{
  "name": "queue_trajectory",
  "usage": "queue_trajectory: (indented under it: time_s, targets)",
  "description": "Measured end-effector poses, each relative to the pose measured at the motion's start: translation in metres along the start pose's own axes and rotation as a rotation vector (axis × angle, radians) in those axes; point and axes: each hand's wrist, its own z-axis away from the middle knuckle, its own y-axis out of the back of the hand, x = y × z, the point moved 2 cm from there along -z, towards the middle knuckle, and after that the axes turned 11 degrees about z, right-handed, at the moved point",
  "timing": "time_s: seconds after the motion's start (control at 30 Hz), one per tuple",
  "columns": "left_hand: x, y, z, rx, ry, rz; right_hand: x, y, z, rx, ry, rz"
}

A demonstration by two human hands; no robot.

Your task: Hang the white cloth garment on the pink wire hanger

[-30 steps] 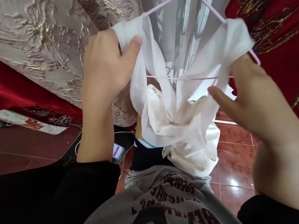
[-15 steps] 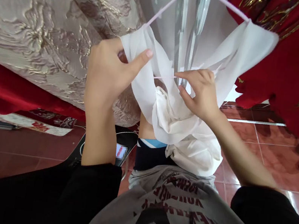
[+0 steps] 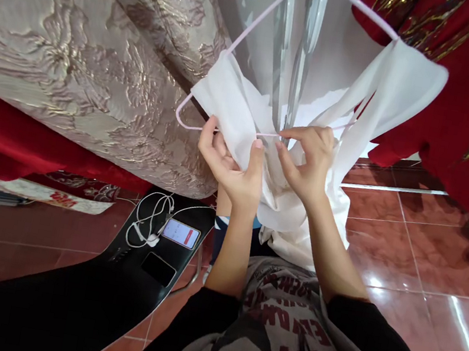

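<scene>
A white garment (image 3: 234, 94) of thin cloth hangs draped on a pale pink clothes hanger (image 3: 260, 19), its lower part bunched near my lap. My left hand (image 3: 238, 179) grips the garment at the left, thumb in front and fingers behind and beside the cloth, just under the hanger's lower bar. Close by, my right hand (image 3: 311, 161) pinches that lower bar between thumb and forefinger near its middle. The hanger's left corner sticks out bare beyond the cloth. Its right end is covered by the garment.
Embossed beige-pink fabric (image 3: 79, 54) hangs at the left, and red cloth with gold decoration (image 3: 464, 118) at the right. Metal poles (image 3: 297, 72) stand behind the hanger. On a black seat (image 3: 125, 289) lie a lit phone (image 3: 181, 233), a dark phone (image 3: 158, 269) and a white cable (image 3: 152, 209).
My left hand has moved right and down from the hanger's left side, close to my right hand. The hanger's left corner is now uncovered, and the phones have come into view.
</scene>
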Motion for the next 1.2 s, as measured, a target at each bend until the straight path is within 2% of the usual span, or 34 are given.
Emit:
queue_trajectory:
  time_s: [0.1, 0.2, 0.3, 0.37, 0.43, 0.53, 0.7, 0.8, 0.93, 1.2]
  targets:
    - [0.007, 0.004, -0.014, -0.048, 0.028, 0.020, 0.004, -0.002, 0.000, -0.052, -0.023, -0.016]
    - [0.011, 0.017, -0.031, -0.207, 0.099, -0.028, 0.009, -0.003, -0.001, -0.072, -0.019, -0.052]
    - [0.018, 0.024, -0.036, -0.324, 0.157, 0.038, 0.008, -0.004, -0.001, -0.043, -0.019, -0.084]
    - [0.026, 0.024, -0.031, -0.280, 0.101, 0.097, 0.004, -0.004, 0.000, -0.026, -0.025, -0.092]
    - [0.032, 0.023, -0.022, -0.155, 0.039, 0.117, 0.000, -0.002, 0.001, -0.006, -0.022, -0.091]
    - [0.027, 0.021, -0.005, -0.026, 0.041, 0.038, -0.004, 0.000, 0.002, 0.005, -0.007, -0.078]
    - [-0.004, 0.020, 0.009, -0.131, 0.181, -0.052, 0.001, -0.004, 0.003, -0.045, -0.012, -0.075]
    - [-0.016, 0.020, 0.013, -0.119, 0.195, -0.083, 0.004, -0.009, 0.002, -0.025, -0.011, -0.068]
    - [-0.019, 0.018, 0.016, -0.041, 0.218, -0.043, 0.003, -0.010, 0.002, -0.029, -0.008, -0.040]
    - [-0.024, 0.023, 0.014, -0.086, 0.295, -0.028, 0.003, -0.010, 0.004, -0.042, -0.017, -0.071]
